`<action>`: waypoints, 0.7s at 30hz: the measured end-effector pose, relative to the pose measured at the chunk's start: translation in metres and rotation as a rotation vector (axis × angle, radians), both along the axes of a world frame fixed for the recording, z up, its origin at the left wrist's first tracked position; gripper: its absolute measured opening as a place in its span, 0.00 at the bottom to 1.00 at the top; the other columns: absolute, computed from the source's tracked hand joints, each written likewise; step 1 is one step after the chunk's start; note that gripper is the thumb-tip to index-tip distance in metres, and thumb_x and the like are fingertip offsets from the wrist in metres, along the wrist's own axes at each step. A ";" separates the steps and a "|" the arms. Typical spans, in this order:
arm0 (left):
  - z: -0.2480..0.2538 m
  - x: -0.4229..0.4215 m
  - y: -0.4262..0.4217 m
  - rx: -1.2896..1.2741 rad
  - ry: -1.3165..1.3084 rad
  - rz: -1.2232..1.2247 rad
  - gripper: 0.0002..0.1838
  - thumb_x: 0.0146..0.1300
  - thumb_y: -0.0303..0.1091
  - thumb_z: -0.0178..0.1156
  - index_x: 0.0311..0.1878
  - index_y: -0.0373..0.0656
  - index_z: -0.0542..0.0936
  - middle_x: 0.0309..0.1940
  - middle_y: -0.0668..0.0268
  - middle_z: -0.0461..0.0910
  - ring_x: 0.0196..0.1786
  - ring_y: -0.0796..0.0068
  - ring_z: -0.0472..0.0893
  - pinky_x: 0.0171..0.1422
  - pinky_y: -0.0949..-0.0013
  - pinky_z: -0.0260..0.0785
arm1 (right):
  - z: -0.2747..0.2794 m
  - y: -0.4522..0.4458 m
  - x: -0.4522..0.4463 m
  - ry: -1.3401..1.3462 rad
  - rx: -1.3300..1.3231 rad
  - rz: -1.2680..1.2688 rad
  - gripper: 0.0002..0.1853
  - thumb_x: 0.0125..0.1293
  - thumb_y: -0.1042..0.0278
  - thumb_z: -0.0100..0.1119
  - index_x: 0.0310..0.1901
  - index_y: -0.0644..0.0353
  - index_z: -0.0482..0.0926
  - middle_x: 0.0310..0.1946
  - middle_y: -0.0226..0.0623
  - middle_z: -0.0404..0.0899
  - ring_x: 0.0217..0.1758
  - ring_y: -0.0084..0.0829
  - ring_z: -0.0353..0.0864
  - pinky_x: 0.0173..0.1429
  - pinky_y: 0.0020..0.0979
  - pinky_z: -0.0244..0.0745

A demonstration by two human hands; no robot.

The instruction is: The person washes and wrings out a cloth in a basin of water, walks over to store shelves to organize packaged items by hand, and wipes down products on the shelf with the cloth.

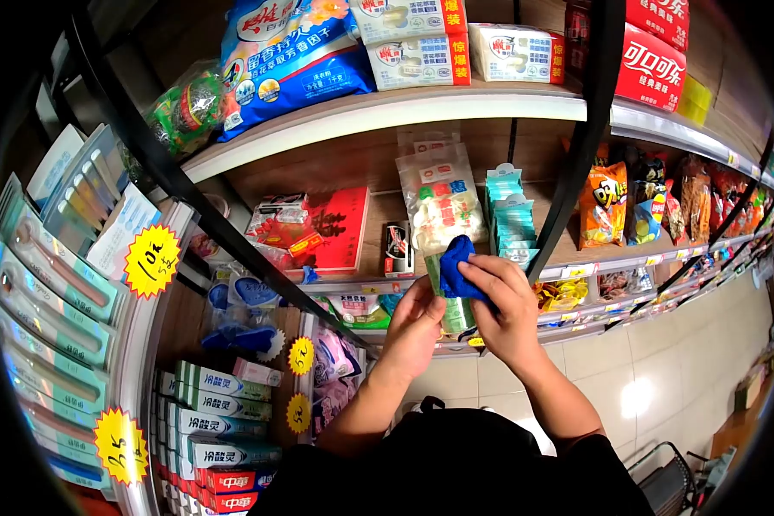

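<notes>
In front of the middle shelf, my left hand [414,328] is closed around a slim green-and-clear pack [457,316], held upright; its exact kind cannot be made out. My right hand [503,301] grips a bunched blue cloth [457,271], which lies against the upper part of the pack and covers some of it. Just behind them on the shelf is a clear bag of white items [443,206]. To its right stand several teal packets [512,215] in a row. A small dark box [397,249] sits to its left.
A red book-like item [337,230] lies further left on the shelf. Above are a blue detergent bag [297,64] and soap boxes [413,62]. Toothpaste boxes [224,426] and hanging toothbrushes [52,301] are at left. A black upright post [569,172] stands right of my hands; snack bags [605,205] lie beyond.
</notes>
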State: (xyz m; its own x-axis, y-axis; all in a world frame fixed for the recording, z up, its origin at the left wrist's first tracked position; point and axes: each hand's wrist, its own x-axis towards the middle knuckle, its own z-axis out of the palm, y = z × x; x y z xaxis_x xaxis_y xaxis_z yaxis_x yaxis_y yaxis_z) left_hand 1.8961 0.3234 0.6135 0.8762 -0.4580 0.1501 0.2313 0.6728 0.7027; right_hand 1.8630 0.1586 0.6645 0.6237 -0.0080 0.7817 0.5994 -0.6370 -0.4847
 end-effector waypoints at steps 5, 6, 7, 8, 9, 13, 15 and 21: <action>-0.007 0.005 0.001 0.031 -0.008 0.125 0.22 0.75 0.31 0.62 0.69 0.35 0.73 0.62 0.64 0.80 0.65 0.73 0.77 0.73 0.66 0.65 | -0.021 0.005 -0.021 0.018 -0.031 0.016 0.28 0.48 0.84 0.66 0.56 0.56 0.85 0.54 0.42 0.82 0.55 0.48 0.81 0.61 0.44 0.77; -0.010 0.006 0.003 0.031 -0.007 0.126 0.22 0.75 0.31 0.62 0.69 0.35 0.73 0.62 0.64 0.80 0.65 0.73 0.77 0.73 0.66 0.65 | -0.026 0.006 -0.026 0.028 -0.028 0.023 0.28 0.49 0.84 0.66 0.55 0.56 0.86 0.53 0.41 0.82 0.54 0.48 0.81 0.61 0.45 0.78; -0.012 0.007 0.005 0.030 0.005 0.118 0.23 0.75 0.31 0.62 0.70 0.35 0.73 0.62 0.64 0.80 0.65 0.73 0.77 0.73 0.66 0.65 | -0.034 0.006 -0.030 0.027 -0.039 0.024 0.28 0.49 0.84 0.67 0.55 0.55 0.86 0.53 0.40 0.82 0.54 0.48 0.81 0.60 0.45 0.78; -0.014 0.007 0.007 0.028 0.018 0.109 0.24 0.75 0.31 0.62 0.70 0.36 0.73 0.62 0.64 0.80 0.65 0.73 0.77 0.73 0.67 0.65 | -0.038 0.007 -0.035 0.029 -0.039 0.024 0.28 0.49 0.84 0.67 0.55 0.55 0.86 0.53 0.40 0.82 0.54 0.48 0.81 0.60 0.45 0.78; -0.010 0.006 0.007 0.028 0.048 0.095 0.27 0.75 0.32 0.63 0.73 0.37 0.70 0.61 0.64 0.81 0.64 0.73 0.77 0.72 0.67 0.66 | -0.042 0.007 -0.038 0.027 -0.042 0.034 0.28 0.48 0.84 0.67 0.55 0.55 0.86 0.53 0.40 0.82 0.54 0.48 0.81 0.60 0.45 0.78; -0.010 0.004 0.002 0.060 0.021 0.125 0.30 0.75 0.33 0.63 0.76 0.37 0.66 0.64 0.63 0.79 0.66 0.72 0.76 0.72 0.67 0.67 | -0.042 0.009 -0.039 0.003 -0.041 0.013 0.29 0.47 0.85 0.69 0.55 0.55 0.86 0.53 0.41 0.81 0.54 0.48 0.81 0.59 0.46 0.78; -0.010 0.002 0.000 0.049 0.016 0.106 0.33 0.76 0.34 0.61 0.78 0.38 0.62 0.67 0.62 0.75 0.68 0.71 0.75 0.74 0.65 0.66 | -0.037 0.009 -0.032 -0.020 -0.035 -0.006 0.29 0.47 0.85 0.68 0.55 0.55 0.86 0.53 0.42 0.81 0.54 0.49 0.81 0.59 0.46 0.78; -0.003 -0.002 0.001 0.023 0.008 -0.041 0.35 0.77 0.37 0.58 0.80 0.38 0.58 0.72 0.61 0.71 0.74 0.68 0.70 0.79 0.60 0.62 | -0.011 0.001 -0.004 -0.009 0.047 -0.045 0.30 0.48 0.86 0.64 0.57 0.57 0.85 0.56 0.45 0.82 0.58 0.49 0.81 0.63 0.44 0.76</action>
State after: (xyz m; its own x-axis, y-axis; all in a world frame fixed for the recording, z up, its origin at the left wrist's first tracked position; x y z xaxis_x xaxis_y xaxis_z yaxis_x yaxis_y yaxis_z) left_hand 1.8941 0.3249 0.6107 0.8580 -0.4963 0.1321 0.2639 0.6467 0.7157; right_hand 1.8589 0.1592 0.6540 0.6147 -0.0726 0.7854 0.5755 -0.6398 -0.5095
